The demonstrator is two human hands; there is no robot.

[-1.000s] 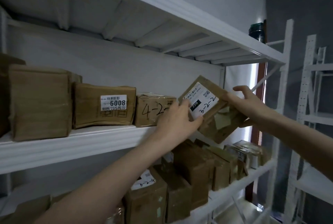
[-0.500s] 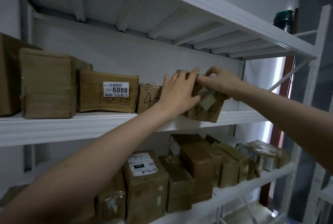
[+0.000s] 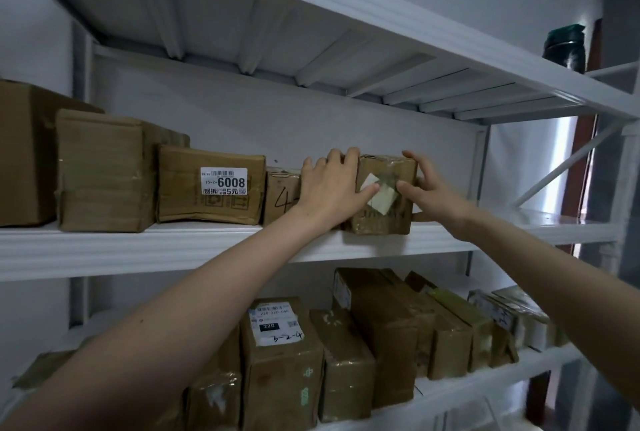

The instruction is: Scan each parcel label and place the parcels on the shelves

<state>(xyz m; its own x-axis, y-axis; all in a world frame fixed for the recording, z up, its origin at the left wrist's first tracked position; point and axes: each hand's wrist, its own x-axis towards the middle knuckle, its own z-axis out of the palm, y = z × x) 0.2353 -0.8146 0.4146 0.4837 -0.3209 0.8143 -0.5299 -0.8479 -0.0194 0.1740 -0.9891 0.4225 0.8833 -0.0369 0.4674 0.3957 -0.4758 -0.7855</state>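
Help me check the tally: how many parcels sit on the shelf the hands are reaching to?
5: a large box at far left, a taped box, the 6008-labelled box, a small box marked 4, and the parcel between both hands. Others may hide behind.

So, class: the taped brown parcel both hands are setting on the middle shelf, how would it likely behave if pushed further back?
The parcel is boxy and sits flat on the shelf, so it would probably slide, not roll. Its glossy tape wrap suggests a fairly slippery surface. Left hand and right hand steady it easily, so it seems light.
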